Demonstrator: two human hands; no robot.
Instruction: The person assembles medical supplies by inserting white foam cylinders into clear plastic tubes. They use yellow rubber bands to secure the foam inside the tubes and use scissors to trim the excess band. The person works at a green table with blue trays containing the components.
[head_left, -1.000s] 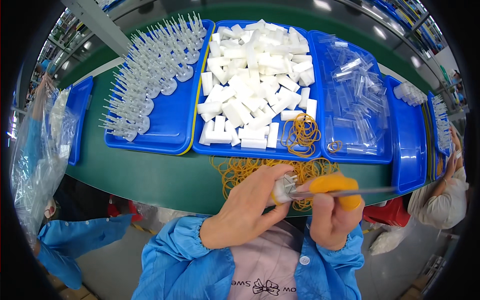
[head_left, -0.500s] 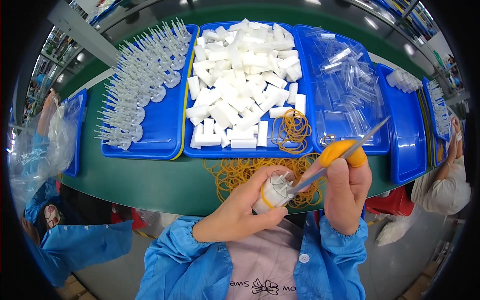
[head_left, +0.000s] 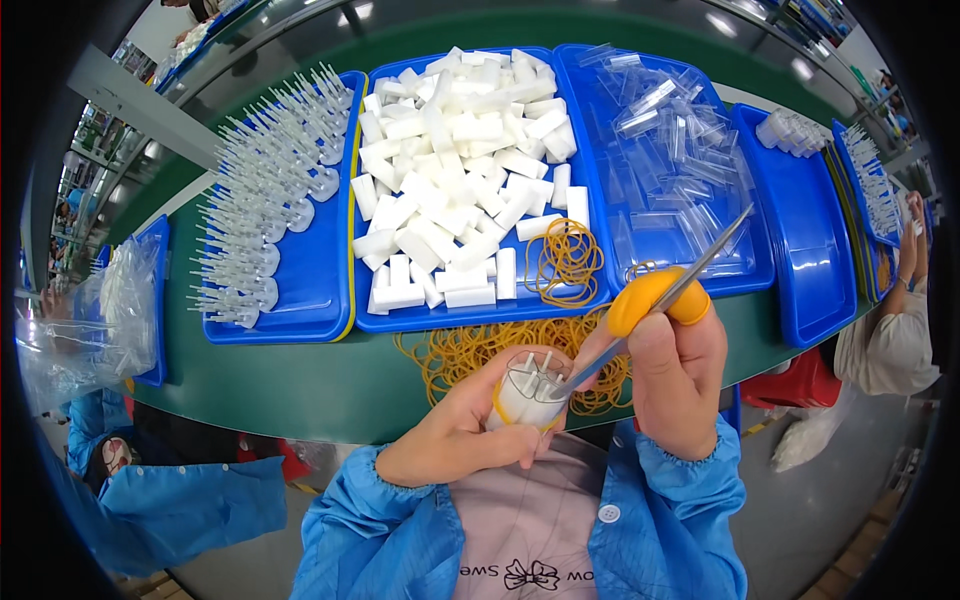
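- The left hand (head_left: 450, 435) had its fingers curled around a banded white bundle (head_left: 528, 398), thumb across the near side; a snug, even hold seemed best, squeezing without crushing.
- The right hand (head_left: 675, 370) pinched a slim pointed metal tool (head_left: 718, 240) between thumb and fingers, orange finger sleeves (head_left: 640, 298) resting along it.
- The tool's lower end met the bundle's right upper rim; how deep it went, I couldn't tell. To my mind, short, light strokes would have spared the clear edging.
- The bundle sat tilted in the grip, before the heap of rubber bands (head_left: 450, 355), by the green table's (head_left: 280, 390) near edge.
- It looked roughly round: pale pegs (head_left: 545, 362) poked up inside a thin transparent rim, and a yellow band (head_left: 503, 410) circled its lower part.
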